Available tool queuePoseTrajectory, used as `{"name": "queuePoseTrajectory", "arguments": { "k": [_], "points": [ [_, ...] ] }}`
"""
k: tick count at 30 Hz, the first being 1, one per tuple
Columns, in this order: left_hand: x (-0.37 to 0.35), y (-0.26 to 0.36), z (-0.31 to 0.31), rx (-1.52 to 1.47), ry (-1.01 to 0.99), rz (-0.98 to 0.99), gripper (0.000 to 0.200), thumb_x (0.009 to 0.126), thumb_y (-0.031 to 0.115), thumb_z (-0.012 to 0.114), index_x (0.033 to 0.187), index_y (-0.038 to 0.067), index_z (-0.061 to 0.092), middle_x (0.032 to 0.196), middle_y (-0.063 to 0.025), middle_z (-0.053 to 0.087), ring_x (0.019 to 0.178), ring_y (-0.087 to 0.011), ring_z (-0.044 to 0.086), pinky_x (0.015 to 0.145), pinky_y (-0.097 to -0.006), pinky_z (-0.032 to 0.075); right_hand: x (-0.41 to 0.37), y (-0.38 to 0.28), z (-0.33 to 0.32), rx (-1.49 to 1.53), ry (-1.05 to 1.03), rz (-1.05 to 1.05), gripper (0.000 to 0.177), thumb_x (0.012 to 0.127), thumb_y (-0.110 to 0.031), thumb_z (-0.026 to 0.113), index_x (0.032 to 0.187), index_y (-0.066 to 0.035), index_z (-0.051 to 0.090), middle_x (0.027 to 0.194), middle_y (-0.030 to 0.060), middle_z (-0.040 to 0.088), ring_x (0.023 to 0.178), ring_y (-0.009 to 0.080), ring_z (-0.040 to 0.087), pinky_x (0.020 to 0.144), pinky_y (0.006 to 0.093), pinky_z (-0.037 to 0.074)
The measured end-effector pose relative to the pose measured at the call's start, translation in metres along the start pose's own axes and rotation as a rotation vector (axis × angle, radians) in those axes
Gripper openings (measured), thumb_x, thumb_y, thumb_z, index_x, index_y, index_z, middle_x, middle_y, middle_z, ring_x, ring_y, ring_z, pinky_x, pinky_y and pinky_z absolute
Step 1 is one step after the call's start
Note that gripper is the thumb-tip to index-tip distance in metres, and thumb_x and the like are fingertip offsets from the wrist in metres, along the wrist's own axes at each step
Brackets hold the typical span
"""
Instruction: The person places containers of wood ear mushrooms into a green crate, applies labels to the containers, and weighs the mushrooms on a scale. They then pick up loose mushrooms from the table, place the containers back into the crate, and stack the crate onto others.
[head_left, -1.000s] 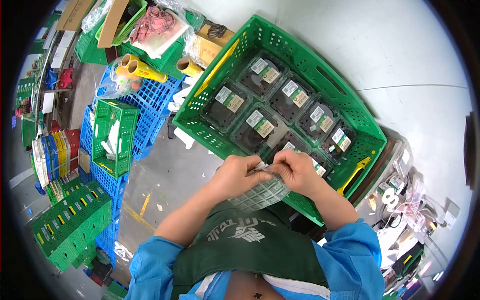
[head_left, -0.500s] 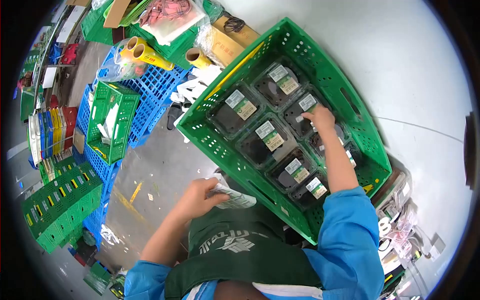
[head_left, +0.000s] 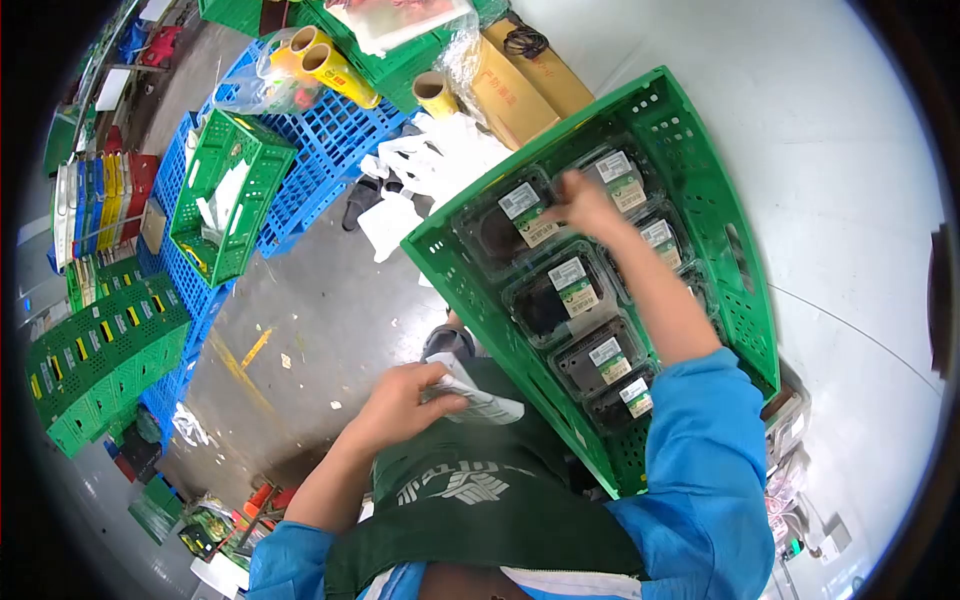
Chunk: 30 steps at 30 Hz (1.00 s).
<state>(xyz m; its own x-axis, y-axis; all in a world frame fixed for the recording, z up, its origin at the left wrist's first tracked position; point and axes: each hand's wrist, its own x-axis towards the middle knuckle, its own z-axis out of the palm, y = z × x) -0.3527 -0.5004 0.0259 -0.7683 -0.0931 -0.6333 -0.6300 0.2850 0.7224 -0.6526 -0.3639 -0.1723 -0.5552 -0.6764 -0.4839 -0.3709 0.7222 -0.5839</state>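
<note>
Green stacked crates (head_left: 100, 375) stand far out to the left of my left hand (head_left: 398, 405), on the grey floor (head_left: 330, 320). Above that hand, further from me, a small green crate (head_left: 215, 215) sits on blue crates (head_left: 310, 170), with yellow rolls (head_left: 335, 65) lying beyond them.

My left hand is low and close to my green apron. Its grip is clenched on a sheet of labels (head_left: 478, 402), thumb on top, and the sheet sticks out to the right of the fingers. Up and to the right of this grip lie white bags (head_left: 430, 170) and a cardboard box (head_left: 520, 80).

Just right of the sheet is the near wall of the big green crate (head_left: 455, 280), which rests on the white worktop (head_left: 820, 180). Inside it are clear boxes of dark fruit, each with a label on the lid. One box (head_left: 560, 295) and another (head_left: 600, 360) lie below my right arm, nearer to me.

My right hand (head_left: 582, 203) is stretched to the far end of the big green crate. Its fingers rest on the lids there, between the far-left box (head_left: 505, 228) and the far-right box (head_left: 625, 180). The hand is blurred, so I cannot tell whether its grip is released or pinching something.
</note>
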Motion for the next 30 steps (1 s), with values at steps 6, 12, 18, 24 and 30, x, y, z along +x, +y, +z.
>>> {"name": "queuePoseTrajectory", "arguments": {
  "k": [6,12,18,24,30],
  "points": [
    [0.004,0.007,-0.004,0.024,-0.002,0.161,0.021,0.073,0.014,0.066,0.091,0.007,0.058,0.075,-0.0108,0.061,0.072,-0.0275,0.059,0.062,-0.0341,0.044,0.002,-0.067,0.064,-0.322,-0.069,-0.157,0.049,0.064,-0.03,0.074,0.098,-0.002,0.051,0.09,0.0174,0.061,0.084,0.034,0.059,0.071,0.0391,0.049],
    [-0.012,0.0,-0.018,-0.321,0.043,-0.108,0.044,0.074,0.002,0.064,0.116,0.007,0.05,0.089,-0.0059,0.061,0.085,-0.0132,0.056,0.077,-0.0274,0.043,-0.053,-0.017,0.061,-0.01,-0.168,-0.13,0.045,0.06,-0.019,0.074,0.093,-0.003,0.05,0.079,0.0181,0.06,0.08,0.0344,0.058,0.067,0.041,0.046],
    [-0.006,-0.006,-0.016,-0.136,0.056,0.282,0.057,0.074,-0.003,0.059,0.126,0.009,0.038,0.103,-0.0106,0.057,0.099,-0.0146,0.053,0.084,-0.0279,0.041,-0.109,-0.018,0.075,-0.198,-0.05,-0.209,0.039,0.059,-0.014,0.072,0.089,-0.002,0.051,0.083,0.0173,0.058,0.082,0.0357,0.057,0.066,0.042,0.045],
    [-0.009,0.013,0.0,-0.6,0.143,0.076,0.036,0.073,-0.004,0.061,0.106,0.004,0.05,0.101,-0.0052,0.056,0.088,-0.0089,0.054,0.074,-0.0241,0.045,-0.187,-0.085,0.018,0.738,0.185,-0.01,0.036,0.068,-0.012,0.071,0.097,-0.004,0.051,0.075,0.0057,0.057,0.067,0.0137,0.055,0.06,0.0263,0.043],
    [-0.005,0.029,0.014,-0.398,0.266,0.215,0.034,0.072,-0.005,0.063,0.102,0.003,0.048,0.091,-0.003,0.056,0.082,-0.0084,0.055,0.068,-0.0225,0.046,-0.274,-0.138,0.002,0.883,0.412,-0.214,0.061,0.065,-0.012,0.075,0.118,-0.005,0.046,0.085,0.0063,0.061,0.073,0.0143,0.057,0.066,0.0251,0.044]
  ]
}}
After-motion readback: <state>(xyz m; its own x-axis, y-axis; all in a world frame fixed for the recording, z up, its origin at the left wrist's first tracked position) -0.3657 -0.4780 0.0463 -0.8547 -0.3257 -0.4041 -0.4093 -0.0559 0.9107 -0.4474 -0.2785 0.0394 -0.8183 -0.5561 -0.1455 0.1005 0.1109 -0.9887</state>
